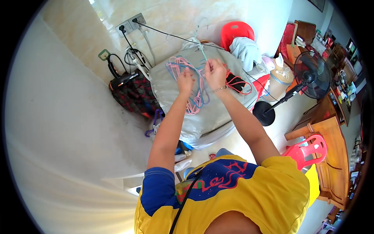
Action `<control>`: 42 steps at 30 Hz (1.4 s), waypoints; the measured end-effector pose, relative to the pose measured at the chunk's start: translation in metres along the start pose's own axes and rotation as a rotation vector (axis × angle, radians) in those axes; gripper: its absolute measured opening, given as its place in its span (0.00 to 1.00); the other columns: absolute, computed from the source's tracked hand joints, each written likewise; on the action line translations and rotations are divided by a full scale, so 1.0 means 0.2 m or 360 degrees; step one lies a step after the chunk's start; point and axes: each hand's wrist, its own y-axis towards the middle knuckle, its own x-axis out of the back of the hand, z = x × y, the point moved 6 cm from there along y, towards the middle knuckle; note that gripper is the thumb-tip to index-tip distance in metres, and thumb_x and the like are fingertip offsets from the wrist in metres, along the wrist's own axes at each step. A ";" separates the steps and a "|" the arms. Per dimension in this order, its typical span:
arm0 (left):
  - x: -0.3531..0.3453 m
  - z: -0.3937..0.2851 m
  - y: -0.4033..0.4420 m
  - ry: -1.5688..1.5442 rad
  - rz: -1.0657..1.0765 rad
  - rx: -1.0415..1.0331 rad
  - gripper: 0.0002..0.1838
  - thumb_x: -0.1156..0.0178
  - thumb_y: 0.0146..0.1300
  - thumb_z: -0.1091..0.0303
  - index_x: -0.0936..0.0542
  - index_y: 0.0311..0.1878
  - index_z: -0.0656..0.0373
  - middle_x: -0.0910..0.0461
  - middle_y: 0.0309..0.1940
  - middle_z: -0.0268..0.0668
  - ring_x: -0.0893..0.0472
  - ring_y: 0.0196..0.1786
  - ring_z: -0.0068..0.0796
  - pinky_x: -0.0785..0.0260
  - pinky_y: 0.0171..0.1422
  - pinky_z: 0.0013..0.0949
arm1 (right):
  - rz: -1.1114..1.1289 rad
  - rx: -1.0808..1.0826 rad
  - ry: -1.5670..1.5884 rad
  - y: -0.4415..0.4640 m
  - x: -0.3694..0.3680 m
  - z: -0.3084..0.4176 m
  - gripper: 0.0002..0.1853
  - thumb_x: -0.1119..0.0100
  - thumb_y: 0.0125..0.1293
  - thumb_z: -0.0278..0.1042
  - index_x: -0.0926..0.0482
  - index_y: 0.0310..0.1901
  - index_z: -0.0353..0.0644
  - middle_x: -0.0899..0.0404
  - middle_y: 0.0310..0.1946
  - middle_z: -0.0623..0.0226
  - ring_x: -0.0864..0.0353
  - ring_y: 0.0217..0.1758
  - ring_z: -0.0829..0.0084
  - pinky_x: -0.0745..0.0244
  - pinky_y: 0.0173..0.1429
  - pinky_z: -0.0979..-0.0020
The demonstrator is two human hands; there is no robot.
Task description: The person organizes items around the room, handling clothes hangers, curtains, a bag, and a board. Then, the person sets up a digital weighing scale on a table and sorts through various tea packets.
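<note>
My right hand (215, 73) is closed round a pale green clothes hanger (202, 50), whose blurred upper part points towards the wall. Left of it, my left hand (186, 82) has its fingers curled in; anything inside them is hidden. Both hands are above a heap of pink and blue clothes hangers (191, 108), which lies on a grey cover (167, 87) draped over a boxy object. Just right of my right hand, a red hanger (245, 92) rests on the same cover beside a black patch (236, 82).
Black cords run from a wall socket (130, 24), one across the cover. A red plastic stool (237, 30) with pale cloth (245, 50) stands behind. To the right are a standing fan (309, 76) and a pink chair (307, 152). A plaid bag (134, 93) and purple hanger (156, 121) are left.
</note>
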 end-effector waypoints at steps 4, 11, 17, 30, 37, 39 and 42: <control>0.06 -0.02 0.00 -0.0355 -0.0004 0.0017 0.16 0.39 0.62 0.63 0.21 0.46 0.66 0.19 0.29 0.37 0.21 0.21 0.24 0.31 0.26 0.28 | -0.0031 -0.0316 0.0151 -0.19 -0.08 -0.15 0.05 0.40 0.59 0.28 0.21 0.32 0.34 0.21 0.24 0.58 0.21 0.24 0.67 0.27 0.31 0.66; 0.22 0.19 0.07 0.0290 -0.0240 -0.0169 0.22 0.34 0.48 0.72 0.21 0.49 0.63 0.20 0.25 0.35 0.20 0.26 0.27 0.27 0.33 0.33 | 0.0180 -0.0556 -0.0038 -0.53 -0.20 -0.28 0.08 0.39 0.59 0.32 0.20 0.29 0.34 0.20 0.21 0.60 0.20 0.22 0.71 0.27 0.29 0.71; 0.26 0.17 0.02 0.0738 -0.0222 -0.0260 0.22 0.31 0.47 0.69 0.20 0.48 0.63 0.20 0.24 0.39 0.18 0.30 0.38 0.27 0.40 0.38 | 0.0312 -0.0595 -0.0291 -0.59 -0.22 -0.32 0.11 0.38 0.57 0.37 0.19 0.30 0.36 0.19 0.21 0.59 0.19 0.25 0.64 0.25 0.32 0.65; 0.35 0.48 0.14 0.0814 -0.0451 0.0109 0.31 0.28 0.45 0.54 0.21 0.47 0.70 0.21 0.49 0.50 0.21 0.50 0.43 0.30 0.54 0.38 | 0.0368 -0.0863 -0.0436 -0.52 -0.24 -0.65 0.33 0.37 0.51 0.68 0.18 0.25 0.36 0.19 0.21 0.59 0.19 0.25 0.64 0.26 0.31 0.66; 0.21 0.63 0.16 0.0278 0.0171 0.0701 0.29 0.28 0.47 0.58 0.22 0.45 0.74 0.17 0.35 0.48 0.16 0.37 0.40 0.24 0.42 0.38 | 0.0831 -0.1568 -0.0249 -0.55 -0.39 -0.87 0.42 0.42 0.46 0.79 0.21 0.22 0.35 0.23 0.20 0.62 0.23 0.20 0.70 0.30 0.23 0.67; 0.18 0.46 0.04 0.0114 0.0147 0.0834 0.26 0.29 0.48 0.61 0.22 0.44 0.74 0.18 0.35 0.47 0.17 0.36 0.40 0.23 0.39 0.39 | 0.1014 -0.1800 -0.0082 -0.53 -0.35 -0.78 0.47 0.48 0.46 0.82 0.20 0.25 0.31 0.20 0.20 0.53 0.18 0.26 0.61 0.26 0.33 0.61; 0.09 0.45 0.01 -0.0115 0.0167 0.1001 0.21 0.31 0.51 0.65 0.22 0.43 0.72 0.19 0.34 0.45 0.18 0.34 0.37 0.23 0.35 0.40 | 0.1117 -0.1933 0.0065 -0.50 -0.35 -0.70 0.38 0.38 0.45 0.76 0.23 0.20 0.38 0.24 0.19 0.64 0.27 0.17 0.73 0.33 0.20 0.69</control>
